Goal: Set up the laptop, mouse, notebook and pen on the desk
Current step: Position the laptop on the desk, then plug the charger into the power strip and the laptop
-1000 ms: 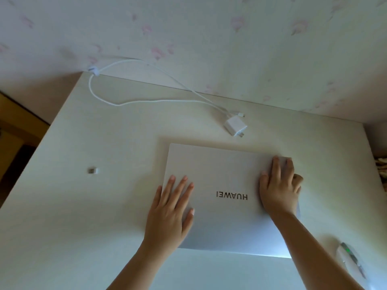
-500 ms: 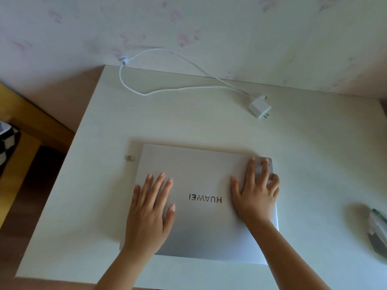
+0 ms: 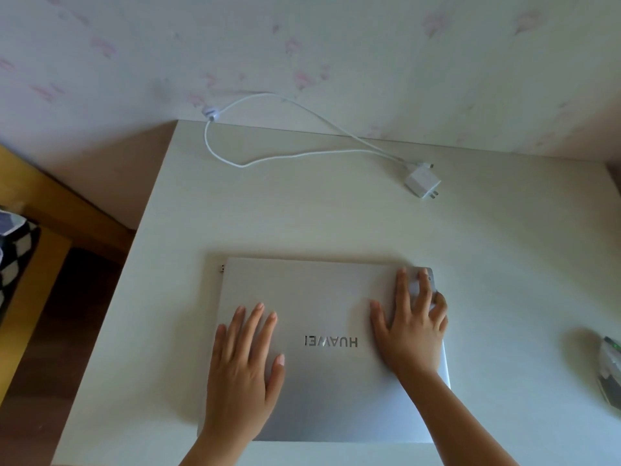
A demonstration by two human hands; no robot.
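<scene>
Pale bench — closed laptop under flat, ungripping left hand and right hand; placing step, lid-opening likely next.

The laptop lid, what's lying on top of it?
Both hands rest flat on the closed laptop: the left hand near its left side, the right hand toward its far right corner. The lid beneath the palms is covered; the upside-down brand lettering shows between them.

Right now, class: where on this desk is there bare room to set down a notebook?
Bare patches: the desk left of the laptop; the band between laptop and charger cable; between laptop and mouse. Crowded: the back edge, with cable and plug, and the laptop under both hands.
</scene>
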